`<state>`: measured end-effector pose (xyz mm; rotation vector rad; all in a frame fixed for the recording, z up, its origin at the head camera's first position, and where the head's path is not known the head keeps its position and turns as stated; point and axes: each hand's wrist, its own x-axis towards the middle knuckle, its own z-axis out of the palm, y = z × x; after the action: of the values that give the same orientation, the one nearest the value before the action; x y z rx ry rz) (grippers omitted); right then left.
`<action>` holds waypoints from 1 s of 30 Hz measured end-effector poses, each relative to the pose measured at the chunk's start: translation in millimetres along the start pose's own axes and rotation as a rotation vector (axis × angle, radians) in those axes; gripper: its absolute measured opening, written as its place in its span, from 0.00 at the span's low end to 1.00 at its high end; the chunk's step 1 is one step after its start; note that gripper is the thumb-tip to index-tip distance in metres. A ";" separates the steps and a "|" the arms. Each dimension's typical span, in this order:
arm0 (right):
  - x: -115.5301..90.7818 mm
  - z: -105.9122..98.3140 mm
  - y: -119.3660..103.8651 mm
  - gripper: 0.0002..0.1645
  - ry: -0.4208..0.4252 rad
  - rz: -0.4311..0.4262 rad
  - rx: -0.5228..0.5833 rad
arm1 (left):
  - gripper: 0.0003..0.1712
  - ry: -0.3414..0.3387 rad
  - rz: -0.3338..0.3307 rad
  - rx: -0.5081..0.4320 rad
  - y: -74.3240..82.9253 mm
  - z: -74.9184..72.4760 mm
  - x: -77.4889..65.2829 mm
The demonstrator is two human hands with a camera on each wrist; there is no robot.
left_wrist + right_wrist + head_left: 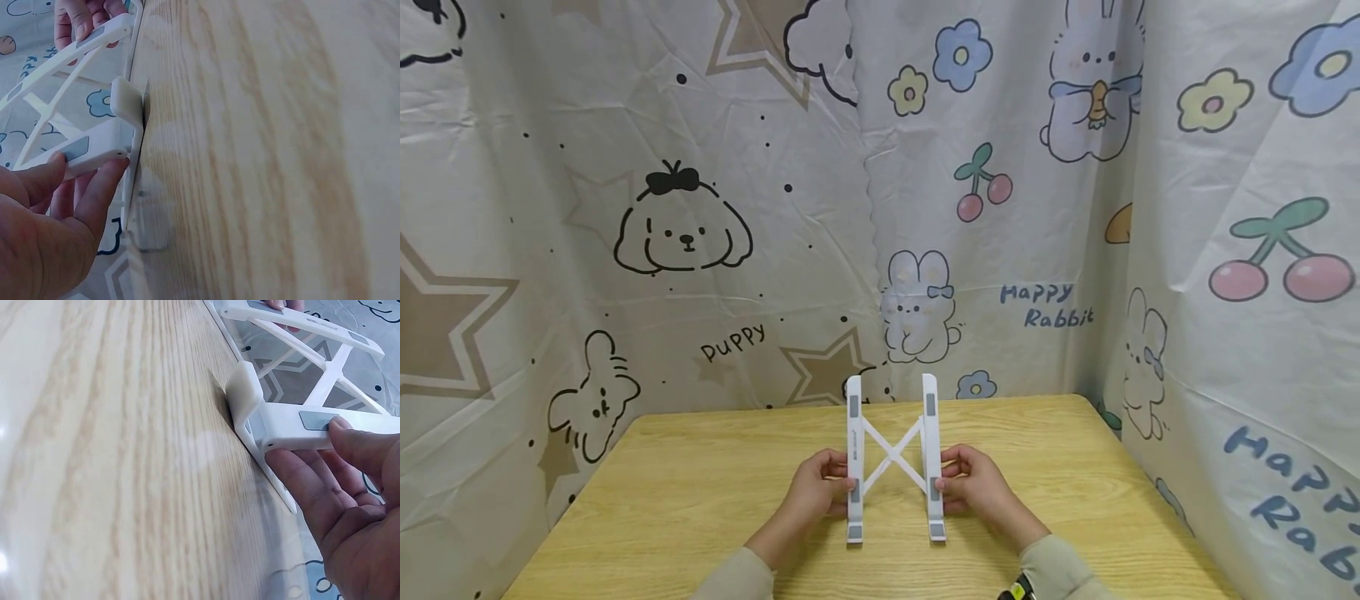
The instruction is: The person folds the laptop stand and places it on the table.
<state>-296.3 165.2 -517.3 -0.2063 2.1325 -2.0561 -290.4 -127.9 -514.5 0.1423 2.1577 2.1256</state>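
At the left, a pale curtain [572, 292] printed with stars, dogs and the word "puppy" hangs behind a light wood-grain table [647, 500]. A beige sleeve [737, 575] comes in from the bottom, and from it the left hand [815, 485] reaches to the near half of a white stand [892, 454]. This hand pinches the stand's left rail [854, 458], thumb on top by a grey patch and fingers curled underneath, as the left wrist view shows. Small dark lettering runs along that rail.

The stand is at the middle of the table, its two rails running away from the person and apart from each other, joined by crossed bars that form an X. In the head view the rails' far ends overlap the curtain above the table's back edge; the near ends carry raised lips.

Next comes the right rail [932, 458], also set with grey patches. The right hand [976, 483] grasps it from the outer side, thumb above and fingers below, level with the left hand. Beyond it are a second beige sleeve [1060, 567], a black and yellow item [1018, 588] at its lower edge, and more curtain with cherries, flowers and "Happy Rabbit" lettering
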 end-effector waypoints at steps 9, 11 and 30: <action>1.3 6.7 -1.4 0.26 -0.002 -0.002 0.018 | 0.19 0.007 0.007 -0.004 3.4 3.2 -1.8; 2.2 7.8 -1.5 0.25 -0.003 -0.002 0.016 | 0.18 0.011 0.005 0.003 5.4 3.9 -3.0; 2.4 19.5 -3.9 0.24 0.041 0.020 0.004 | 0.18 -0.011 0.021 0.021 4.1 7.8 0.7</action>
<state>-294.4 145.5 -514.1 -0.1424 2.1453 -2.0706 -289.9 -120.1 -510.5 0.1788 2.1822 2.1084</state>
